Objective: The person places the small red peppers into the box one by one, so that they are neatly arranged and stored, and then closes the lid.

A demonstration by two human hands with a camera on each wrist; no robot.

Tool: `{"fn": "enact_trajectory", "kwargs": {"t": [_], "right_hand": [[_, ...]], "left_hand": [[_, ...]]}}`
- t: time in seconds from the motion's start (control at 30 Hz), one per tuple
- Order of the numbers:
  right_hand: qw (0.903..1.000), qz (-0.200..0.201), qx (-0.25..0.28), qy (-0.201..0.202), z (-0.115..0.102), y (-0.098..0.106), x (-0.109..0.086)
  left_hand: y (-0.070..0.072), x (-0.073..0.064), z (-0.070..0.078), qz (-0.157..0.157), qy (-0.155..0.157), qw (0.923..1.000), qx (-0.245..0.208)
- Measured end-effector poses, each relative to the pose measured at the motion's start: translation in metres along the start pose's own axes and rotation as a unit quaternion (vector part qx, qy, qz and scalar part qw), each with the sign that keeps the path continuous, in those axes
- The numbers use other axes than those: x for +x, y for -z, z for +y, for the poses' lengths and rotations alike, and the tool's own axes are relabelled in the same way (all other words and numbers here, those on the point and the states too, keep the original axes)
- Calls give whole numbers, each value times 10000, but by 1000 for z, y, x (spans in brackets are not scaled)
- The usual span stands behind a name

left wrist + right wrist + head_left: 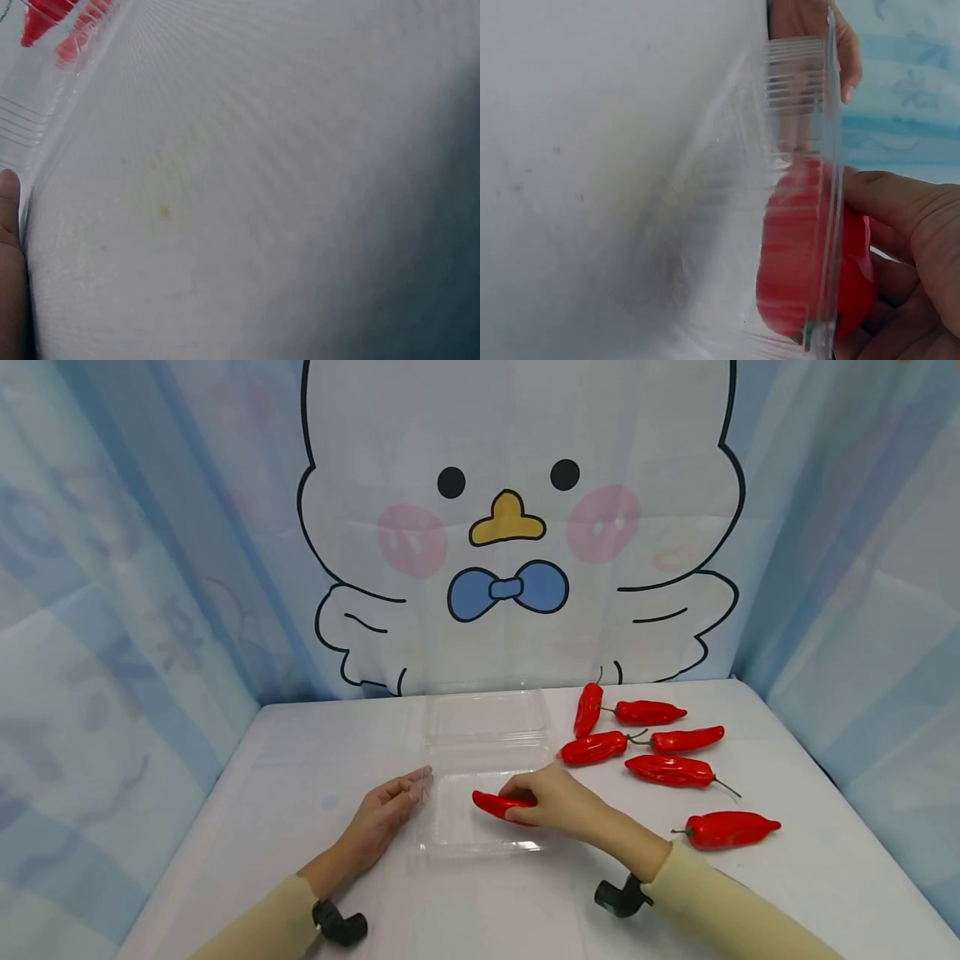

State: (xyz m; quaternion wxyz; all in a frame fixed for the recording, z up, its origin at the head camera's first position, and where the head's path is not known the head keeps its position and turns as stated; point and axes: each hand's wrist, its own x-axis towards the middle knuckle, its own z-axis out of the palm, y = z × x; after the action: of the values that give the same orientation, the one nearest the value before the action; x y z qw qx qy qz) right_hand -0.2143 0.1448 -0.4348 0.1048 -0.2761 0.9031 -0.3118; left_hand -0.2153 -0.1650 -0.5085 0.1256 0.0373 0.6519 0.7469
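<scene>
A clear plastic clamshell box (457, 835) lies on the white table, its lid (487, 718) folded back away from me. My right hand (558, 802) grips a red chili pepper (491, 804) over the base of the box, thumb on the near side. Through the box's ribbed wall, the right wrist view shows that pepper (791, 255) with its green stem end low in the picture. At the left edge of the box, my left hand (382, 818) touches the side with fairly straight fingers; one finger (849, 75) reaches above the rim.
Several red peppers lie right of the box: a cluster at the back with one upright-pointing pepper (588, 710), a pepper (671, 771) in front of them, and another pepper (731, 830) near the right forearm. A printed curtain (510, 643) hangs behind the table.
</scene>
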Motion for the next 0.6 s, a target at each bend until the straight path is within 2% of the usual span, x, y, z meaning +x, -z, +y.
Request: {"fn": "enact_trajectory", "kwargs": {"t": [0.17,0.6], "right_hand": [[9999,-118,-26,103,-2,-5,2],[9985,-476,29,251,-6,-13,1]], "left_hand": [[1,1,-1,23,-62,10000,-18],[1,0,-1,59,14,10000,74]]}}
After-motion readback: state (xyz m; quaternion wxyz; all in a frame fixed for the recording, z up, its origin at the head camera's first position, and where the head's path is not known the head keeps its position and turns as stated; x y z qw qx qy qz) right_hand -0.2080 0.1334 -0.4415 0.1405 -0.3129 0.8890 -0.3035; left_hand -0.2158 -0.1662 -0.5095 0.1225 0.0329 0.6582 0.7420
